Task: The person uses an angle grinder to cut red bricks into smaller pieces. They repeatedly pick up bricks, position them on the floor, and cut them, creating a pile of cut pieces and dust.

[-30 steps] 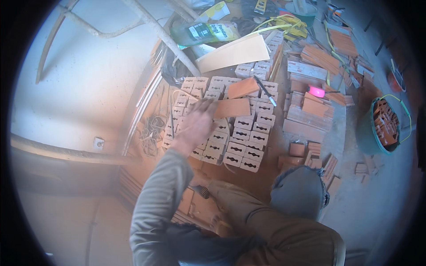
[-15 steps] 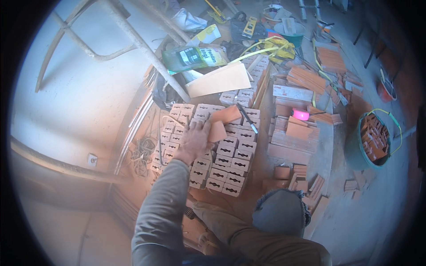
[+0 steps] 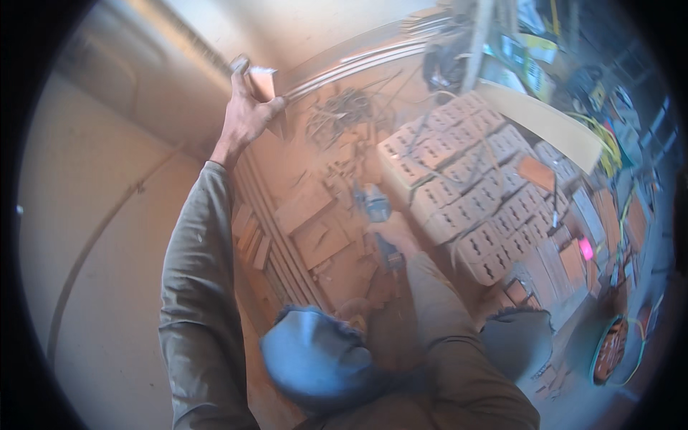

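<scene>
My left hand, stretched out to the upper left, is closed around a small terracotta tile piece. It holds the piece up near the pale wall, thumb on the near side. Lower and to the right, my right hand grips a blue power tool that looks like an angle grinder. The tool is low over the dusty floor, beside the stacked bricks; its disc cannot be made out. Another terracotta tile piece lies on top of the stacked hollow bricks.
Tile offcuts and tangled wire cover the dusty floor. Long strips lie along the left. A pale board leans behind the bricks. Far right are a pink round object and a green bucket of shards.
My view has turned left. My left hand has left the brick stack and now holds up a tile piece; one fewer shows on the bricks. My right hand has come into view gripping the power tool.
</scene>
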Available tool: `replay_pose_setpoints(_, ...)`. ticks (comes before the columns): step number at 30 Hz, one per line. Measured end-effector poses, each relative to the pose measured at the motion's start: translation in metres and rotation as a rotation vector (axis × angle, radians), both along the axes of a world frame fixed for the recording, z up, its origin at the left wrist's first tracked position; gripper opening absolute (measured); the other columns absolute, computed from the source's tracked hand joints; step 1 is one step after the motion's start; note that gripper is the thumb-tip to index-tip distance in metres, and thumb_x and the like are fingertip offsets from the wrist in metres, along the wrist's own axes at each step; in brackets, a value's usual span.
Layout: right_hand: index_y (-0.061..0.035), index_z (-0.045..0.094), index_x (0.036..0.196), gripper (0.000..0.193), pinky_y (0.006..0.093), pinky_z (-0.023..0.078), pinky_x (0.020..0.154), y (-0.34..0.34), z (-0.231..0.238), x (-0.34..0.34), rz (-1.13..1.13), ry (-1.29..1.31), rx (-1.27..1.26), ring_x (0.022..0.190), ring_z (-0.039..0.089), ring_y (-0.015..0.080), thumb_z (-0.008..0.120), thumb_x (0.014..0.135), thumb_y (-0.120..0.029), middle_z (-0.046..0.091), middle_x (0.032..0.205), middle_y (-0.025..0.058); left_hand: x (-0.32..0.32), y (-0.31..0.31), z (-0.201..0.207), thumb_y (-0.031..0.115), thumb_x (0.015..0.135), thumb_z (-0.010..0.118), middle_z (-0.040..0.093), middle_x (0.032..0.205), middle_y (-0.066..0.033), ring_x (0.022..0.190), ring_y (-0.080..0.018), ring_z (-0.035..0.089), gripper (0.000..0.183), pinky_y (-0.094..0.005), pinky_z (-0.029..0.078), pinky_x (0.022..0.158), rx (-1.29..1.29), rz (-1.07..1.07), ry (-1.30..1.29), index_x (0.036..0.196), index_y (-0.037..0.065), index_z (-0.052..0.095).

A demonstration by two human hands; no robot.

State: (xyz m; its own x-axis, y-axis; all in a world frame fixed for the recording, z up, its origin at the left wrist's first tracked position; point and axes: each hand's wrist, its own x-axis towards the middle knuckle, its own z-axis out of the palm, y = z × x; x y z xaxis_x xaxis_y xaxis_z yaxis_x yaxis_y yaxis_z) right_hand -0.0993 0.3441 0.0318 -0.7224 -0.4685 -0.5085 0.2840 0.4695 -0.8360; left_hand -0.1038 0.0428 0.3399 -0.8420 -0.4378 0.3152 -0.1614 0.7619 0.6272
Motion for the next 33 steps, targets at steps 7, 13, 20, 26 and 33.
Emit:
replay_pose_setpoints(7,-0.0005,0.072,0.103,0.034,0.0349,0.053,0.071,-0.005,0.003,0.001,-0.029,-0.011,-0.058,0.078,0.068,0.0174,0.081,0.074,-0.017,0.071,0.087,0.0062,0.101,-0.11,-0.216,0.03,0.079,0.084,0.057,0.126,-0.026,0.098,-0.0338,0.071,0.09,-0.0451,0.064,0.062,0.789,0.472,-0.114,0.14,-0.012,0.033)
replay_pose_setpoints(13,-0.0008,0.07,0.104,0.03,0.0325,0.053,0.072,-0.009,0.021,0.002,-0.041,0.018,-0.053,0.08,0.066,0.0153,0.079,0.077,-0.011,0.069,0.089,0.0036,0.112,-0.058,-0.362,0.036,0.097,0.065,0.059,0.125,-0.0158,0.096,-0.03,0.069,0.053,-0.0419,0.063,0.054,1.316,0.574,0.011,0.134,0.002,0.05)
replay_pose_setpoints(20,-0.0007,0.07,0.105,0.032,0.0324,0.052,0.074,-0.01,0.021,0.005,-0.021,0.039,-0.031,0.081,0.066,0.015,0.079,0.076,-0.011,0.069,0.091,0.0028,0.137,-0.061,-0.355,0.036,0.096,0.069,0.061,0.134,-0.0182,0.105,-0.0344,0.069,0.056,-0.0505,0.063,0.071,1.025,0.408,-0.497,0.143,0.01,0.054)
replay_pose_setpoints(26,-0.0007,0.069,0.104,0.031,0.0321,0.052,0.074,-0.016,0.03,0.006,-0.018,0.067,-0.011,0.081,0.066,0.0154,0.078,0.077,-0.012,0.069,0.09,0.0028,0.153,-0.057,-0.328,0.032,0.085,0.079,0.056,0.142,-0.0219,0.128,-0.0399,0.056,0.066,-0.054,0.047,0.105,-0.02,0.053,-0.585,0.14,0.005,0.056)
replay_pose_setpoints(33,-0.001,0.068,0.108,0.034,0.0316,0.053,0.071,-0.025,0.034,0.008,0.022,0.027,-0.013,0.078,0.066,0.0146,0.078,0.077,-0.013,0.068,0.09,0.0035,0.139,-0.041,-0.35,0.037,0.084,0.078,0.055,0.142,-0.0199,0.134,-0.0392,0.047,0.072,-0.0513,0.033,0.117,-0.157,0.137,-0.674,0.142,0.002,0.055)
